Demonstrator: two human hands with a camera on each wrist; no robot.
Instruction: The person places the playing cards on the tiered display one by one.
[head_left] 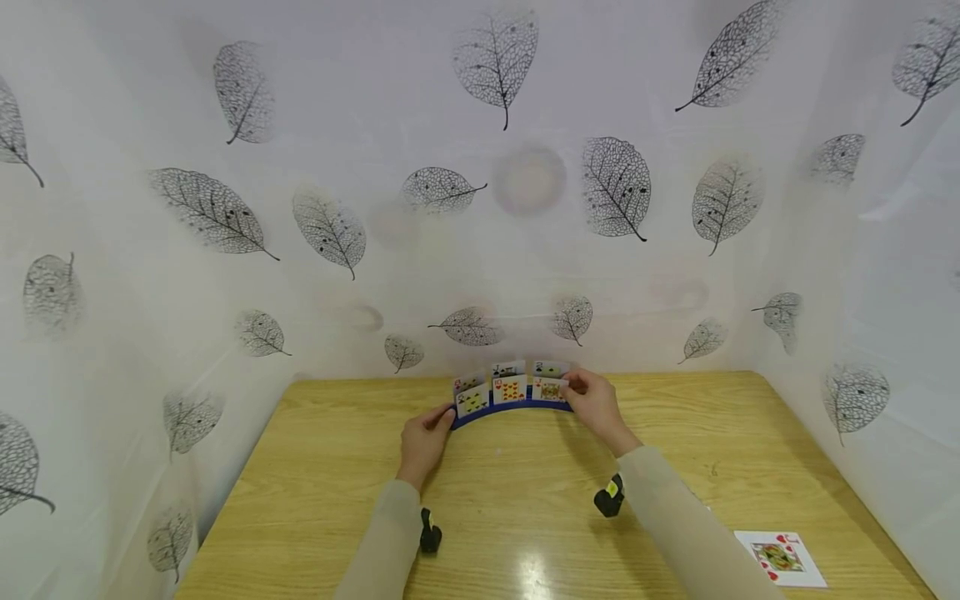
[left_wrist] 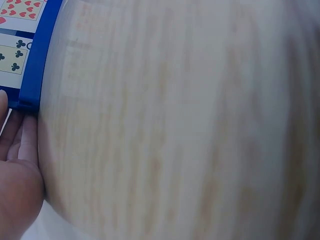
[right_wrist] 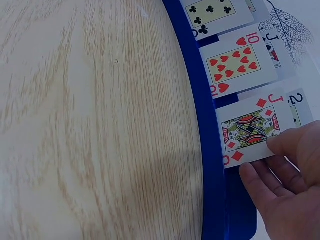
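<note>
A curved blue card holder (head_left: 513,407) stands at the back of the table with two rows of playing cards. My left hand (head_left: 423,442) grips its left end between thumb and fingers. At the right end of the front row, my right hand (right_wrist: 285,175) pinches the jack of diamonds (right_wrist: 247,130) by its upper right part; the card's lower edge sits in the holder. Left of it are a ten of hearts (right_wrist: 232,65) and a clubs card (right_wrist: 210,15). Behind, partly covered, show a black jack (right_wrist: 272,45), a two (right_wrist: 295,110) and another card (head_left: 467,382).
A jack of hearts (head_left: 783,560) lies face up on the wooden table (head_left: 495,508) at the front right, near my right sleeve. A leaf-patterned white curtain (head_left: 510,267) hangs close behind the holder. Black wrist cameras (head_left: 610,497) hang beneath both forearms.
</note>
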